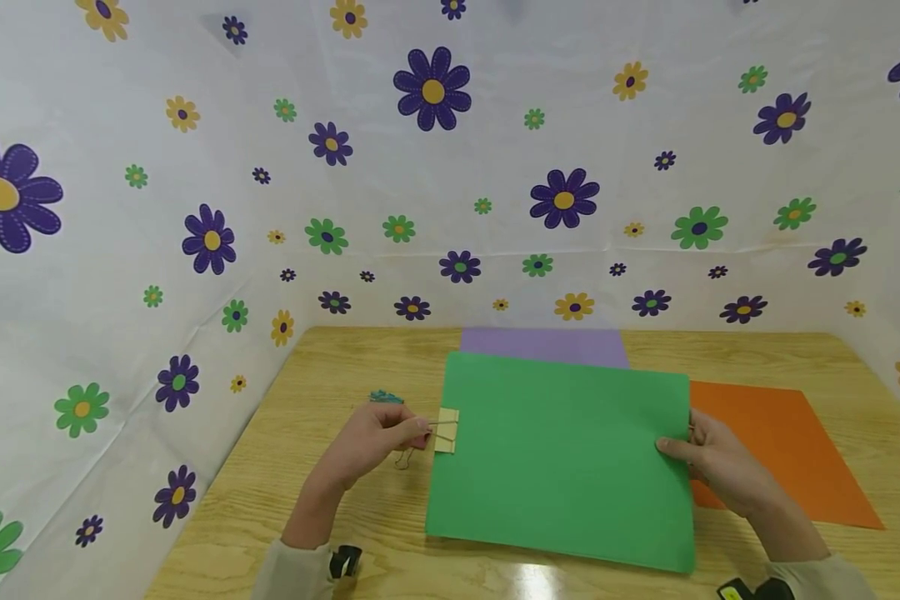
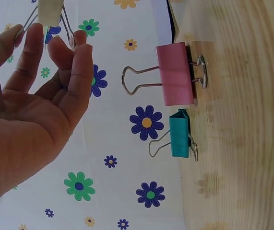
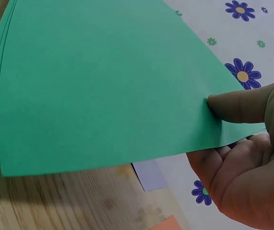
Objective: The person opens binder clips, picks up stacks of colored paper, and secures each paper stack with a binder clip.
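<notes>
Several green sheets of paper [image 1: 562, 467] are held up in a stack above the table, their edges slightly fanned in the right wrist view [image 3: 89, 91]. A pale yellow binder clip [image 1: 447, 432] sits on the stack's left edge. My left hand [image 1: 366, 443] pinches its wire handles between thumb and fingers; the handles spread apart in the left wrist view. At the stack's right edge my right hand [image 1: 727, 468] grips the sheets, thumb on top and fingers underneath. Below my left hand lie a pink binder clip [image 2: 176, 74] and a smaller teal binder clip [image 2: 179, 135].
Orange paper [image 1: 787, 450] lies on the wooden table at the right, partly under the green stack in the head view. Purple paper [image 1: 543, 342] lies behind the stack. A flower-patterned white sheet [image 1: 487, 167] hangs around the table's back and sides.
</notes>
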A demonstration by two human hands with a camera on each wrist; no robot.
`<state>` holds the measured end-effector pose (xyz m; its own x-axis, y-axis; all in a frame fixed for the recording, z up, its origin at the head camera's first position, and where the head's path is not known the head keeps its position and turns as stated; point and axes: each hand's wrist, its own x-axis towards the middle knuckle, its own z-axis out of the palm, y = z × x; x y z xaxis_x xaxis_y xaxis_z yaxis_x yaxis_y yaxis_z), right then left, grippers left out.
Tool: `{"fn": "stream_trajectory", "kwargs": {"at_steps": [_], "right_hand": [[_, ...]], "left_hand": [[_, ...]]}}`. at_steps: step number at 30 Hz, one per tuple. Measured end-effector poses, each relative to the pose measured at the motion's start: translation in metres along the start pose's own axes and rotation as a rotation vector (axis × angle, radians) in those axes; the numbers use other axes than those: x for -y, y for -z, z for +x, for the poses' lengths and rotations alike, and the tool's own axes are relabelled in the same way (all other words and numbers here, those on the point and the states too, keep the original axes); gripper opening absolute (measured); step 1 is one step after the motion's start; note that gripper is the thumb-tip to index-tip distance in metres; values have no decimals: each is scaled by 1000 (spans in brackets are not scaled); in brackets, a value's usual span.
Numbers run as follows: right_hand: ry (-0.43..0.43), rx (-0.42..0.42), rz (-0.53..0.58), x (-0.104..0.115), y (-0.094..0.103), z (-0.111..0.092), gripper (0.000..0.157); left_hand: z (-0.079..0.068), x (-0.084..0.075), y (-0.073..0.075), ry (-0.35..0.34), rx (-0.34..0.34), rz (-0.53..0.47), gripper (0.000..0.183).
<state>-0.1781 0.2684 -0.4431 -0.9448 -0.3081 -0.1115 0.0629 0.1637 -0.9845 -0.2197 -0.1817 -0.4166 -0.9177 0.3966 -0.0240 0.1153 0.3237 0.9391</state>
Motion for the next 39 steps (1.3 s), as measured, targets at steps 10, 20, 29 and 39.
{"fn": "stream_trajectory", "kwargs": {"at_steps": [10,20,29,39], "right_hand": [[-5,-3,-25,0,1,-1,66],[-2,2,-25,-1,3,-1,66],[-4,10,-48,-1,3,-2,68],[2,51,-55,-2,5,-3,70]], "left_hand": [[0,0,0,-33,33,40,30],[0,2,0,-54,57,46,33],[-1,1,0,-65,74,81,34],[-2,-2,0,-68,120,116,32]]}}
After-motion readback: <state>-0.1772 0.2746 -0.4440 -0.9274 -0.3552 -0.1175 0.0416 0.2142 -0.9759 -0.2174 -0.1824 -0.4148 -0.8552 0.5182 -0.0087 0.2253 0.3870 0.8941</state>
